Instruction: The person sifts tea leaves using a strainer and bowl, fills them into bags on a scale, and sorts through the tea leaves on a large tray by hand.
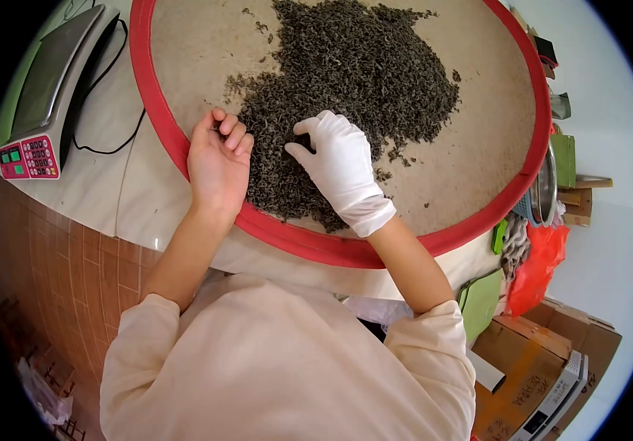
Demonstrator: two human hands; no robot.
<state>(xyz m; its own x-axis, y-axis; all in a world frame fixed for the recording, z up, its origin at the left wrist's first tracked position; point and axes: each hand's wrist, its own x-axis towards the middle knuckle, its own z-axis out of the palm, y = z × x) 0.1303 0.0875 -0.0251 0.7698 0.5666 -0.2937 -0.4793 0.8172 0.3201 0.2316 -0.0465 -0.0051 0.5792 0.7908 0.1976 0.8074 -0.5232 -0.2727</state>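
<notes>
A large heap of dark, curled dried tea leaves (360, 66) lies on a round tan tray (471, 147) with a red rim. My bare left hand (219, 158) is palm up at the heap's near left edge, fingers curled in over a few dark leaves. Over the heap, my right hand (337, 158) wears a white glove. Its thumb and forefinger are apart, with nothing visible between them; the other fingers are bent and partly hidden.
A digital scale (52, 88) with a pink keypad stands left of the tray, its black cable (107, 151) trailing over the pale tabletop. To the right are a metal bowl (546, 187), a red bag (535, 268) and cardboard boxes (522, 367).
</notes>
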